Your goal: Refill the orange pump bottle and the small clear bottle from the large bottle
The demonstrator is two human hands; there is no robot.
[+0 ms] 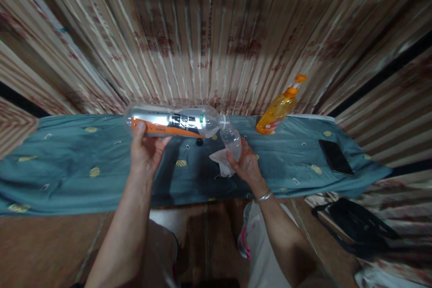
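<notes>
My left hand [148, 146] is closed around the lower part of a large clear plastic bottle [168, 120] with a silver and orange label. The bottle lies tipped sideways above the cloth, its mouth pointing right. At that mouth is the neck of a small clear plastic bottle [231, 138], which slants down to the right. My right hand [248, 162] grips the small bottle's lower body. Below it a white tissue or cloth [222, 162] lies partly behind my right fingers. A small black round cap [200, 142] rests under the large bottle.
An orange pump bottle [276, 112] stands at the back right. A black phone [335, 157] lies farther right on the teal patterned cloth [111, 162] covering the narrow table. Stacked cardboard [209, 45] rises behind. On the floor at right is a black bag [361, 222].
</notes>
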